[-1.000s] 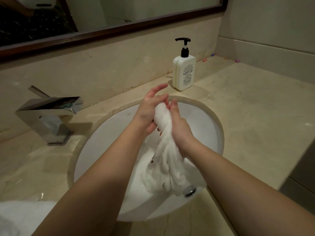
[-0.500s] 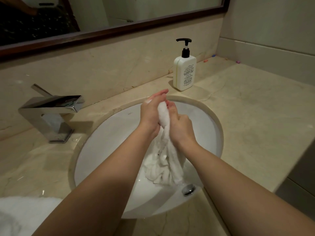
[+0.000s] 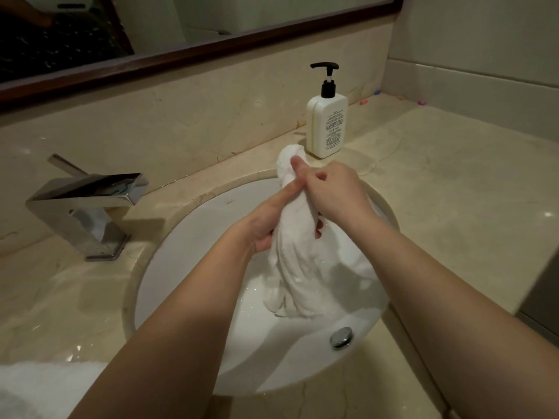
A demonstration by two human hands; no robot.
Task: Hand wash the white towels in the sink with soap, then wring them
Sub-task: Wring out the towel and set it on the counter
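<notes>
Second towel: one white heap at the near left edge of the counter, partly cut off by the frame; it appears to be waiting its turn.
Tap: one, chrome, far left of the sink; no water can be seen running.
Sink: one round white basin set into the counter, with one metal drain near its front right.
Left hand: curled round the left side of the towel's middle, index finger stretched up along it.
Towel in hand: one, bunched into a rope over the sink, its top poking above both hands and its tail hanging into the basin.
Right hand: closed round the upper part of the towel, thumb across its top, touching the left hand.
Soap bottle: one white pump bottle, upright on the counter just beyond the sink.
Step in hand: likely rubbing or squeezing the towel; both grips should be kept firm, twisted in opposite directions, with the tail over the basin so the drips land inside.
</notes>
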